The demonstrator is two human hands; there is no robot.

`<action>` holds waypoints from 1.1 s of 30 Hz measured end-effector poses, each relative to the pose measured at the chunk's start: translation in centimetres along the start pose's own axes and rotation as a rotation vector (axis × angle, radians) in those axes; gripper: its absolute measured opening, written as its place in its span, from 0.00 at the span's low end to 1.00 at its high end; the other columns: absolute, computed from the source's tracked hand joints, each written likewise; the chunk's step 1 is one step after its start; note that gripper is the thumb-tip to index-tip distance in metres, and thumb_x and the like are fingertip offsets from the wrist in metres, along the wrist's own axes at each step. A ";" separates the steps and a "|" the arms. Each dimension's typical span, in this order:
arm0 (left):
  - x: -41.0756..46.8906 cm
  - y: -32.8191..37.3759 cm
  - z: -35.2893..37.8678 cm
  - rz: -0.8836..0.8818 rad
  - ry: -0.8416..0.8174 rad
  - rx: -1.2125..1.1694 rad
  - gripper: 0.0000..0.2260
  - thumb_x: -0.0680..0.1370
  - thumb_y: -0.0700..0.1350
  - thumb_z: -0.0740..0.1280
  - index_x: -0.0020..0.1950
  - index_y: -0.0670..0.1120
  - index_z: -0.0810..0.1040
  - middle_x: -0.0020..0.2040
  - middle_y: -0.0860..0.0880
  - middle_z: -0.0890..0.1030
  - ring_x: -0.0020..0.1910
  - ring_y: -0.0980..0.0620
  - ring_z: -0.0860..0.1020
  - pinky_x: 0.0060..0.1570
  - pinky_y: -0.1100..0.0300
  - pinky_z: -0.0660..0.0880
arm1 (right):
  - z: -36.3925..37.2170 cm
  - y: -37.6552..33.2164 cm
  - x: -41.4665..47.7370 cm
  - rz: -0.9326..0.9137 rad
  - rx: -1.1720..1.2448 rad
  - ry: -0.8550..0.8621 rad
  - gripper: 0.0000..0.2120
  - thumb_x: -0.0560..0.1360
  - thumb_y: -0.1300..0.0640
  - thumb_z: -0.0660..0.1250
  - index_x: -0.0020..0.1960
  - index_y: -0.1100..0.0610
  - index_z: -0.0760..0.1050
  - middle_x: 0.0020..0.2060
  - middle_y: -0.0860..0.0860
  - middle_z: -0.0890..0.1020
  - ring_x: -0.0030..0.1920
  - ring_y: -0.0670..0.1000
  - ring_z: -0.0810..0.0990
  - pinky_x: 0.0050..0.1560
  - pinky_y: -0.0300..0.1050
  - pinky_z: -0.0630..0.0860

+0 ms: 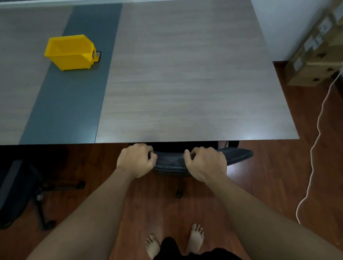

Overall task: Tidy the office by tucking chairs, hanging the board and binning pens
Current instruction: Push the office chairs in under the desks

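A black mesh office chair (pixel 171 162) stands right at the near edge of the wooden table (pixel 181 74), its seat hidden under the tabletop. My left hand (pixel 136 160) grips the left end of the chair's backrest top. My right hand (pixel 205 161) grips the same backrest further right. A yellow plastic bin (pixel 70 52) sits on the grey strip of the table at the far left, its inside not fully visible. No pens or board are in view.
A second black chair (pixel 9 193) stands pulled out at the left, wheels on the wooden floor. Cardboard boxes (pixel 324 46) lean at the right wall. A white cable (pixel 317 131) hangs down at the right. My bare feet stand behind the chair.
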State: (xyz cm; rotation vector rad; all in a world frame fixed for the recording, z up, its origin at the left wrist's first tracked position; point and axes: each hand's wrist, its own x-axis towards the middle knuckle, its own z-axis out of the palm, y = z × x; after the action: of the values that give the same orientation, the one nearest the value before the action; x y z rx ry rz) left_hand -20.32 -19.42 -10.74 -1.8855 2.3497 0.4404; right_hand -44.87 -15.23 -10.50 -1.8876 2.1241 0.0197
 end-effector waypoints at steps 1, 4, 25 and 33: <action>-0.2 0.2 -0.1 -0.011 -0.003 -0.008 0.20 0.79 0.59 0.54 0.46 0.51 0.82 0.48 0.51 0.84 0.45 0.47 0.82 0.44 0.51 0.81 | -0.2 0.0 0.0 -0.001 0.002 -0.005 0.30 0.81 0.33 0.48 0.53 0.48 0.86 0.43 0.50 0.85 0.47 0.56 0.83 0.51 0.53 0.78; -1.0 0.5 -0.5 -0.032 0.006 -0.016 0.21 0.81 0.58 0.54 0.45 0.48 0.80 0.50 0.47 0.84 0.48 0.44 0.82 0.46 0.51 0.79 | -0.7 0.1 0.0 0.002 -0.006 -0.077 0.31 0.80 0.33 0.47 0.54 0.47 0.84 0.43 0.51 0.85 0.47 0.57 0.82 0.52 0.53 0.78; -21.6 -18.8 -4.0 -0.397 0.276 -0.300 0.26 0.83 0.65 0.55 0.79 0.58 0.72 0.79 0.58 0.73 0.78 0.56 0.70 0.72 0.48 0.75 | -2.6 -27.8 -2.0 -0.529 0.226 -0.137 0.29 0.84 0.37 0.58 0.75 0.55 0.75 0.67 0.54 0.82 0.67 0.57 0.80 0.66 0.55 0.79; -32.2 -34.5 -4.5 -0.531 0.307 -0.356 0.25 0.84 0.65 0.57 0.78 0.58 0.73 0.78 0.59 0.73 0.76 0.56 0.71 0.72 0.51 0.75 | 1.8 -43.9 -7.2 -0.597 0.184 -0.210 0.29 0.84 0.34 0.56 0.73 0.53 0.76 0.62 0.51 0.84 0.61 0.53 0.82 0.58 0.52 0.81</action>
State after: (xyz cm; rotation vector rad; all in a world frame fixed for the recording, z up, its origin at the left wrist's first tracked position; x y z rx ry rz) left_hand 20.96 2.91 -3.95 -2.8030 1.8818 0.5684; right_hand -1.16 -13.91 -2.41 -2.2106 1.3201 -0.0976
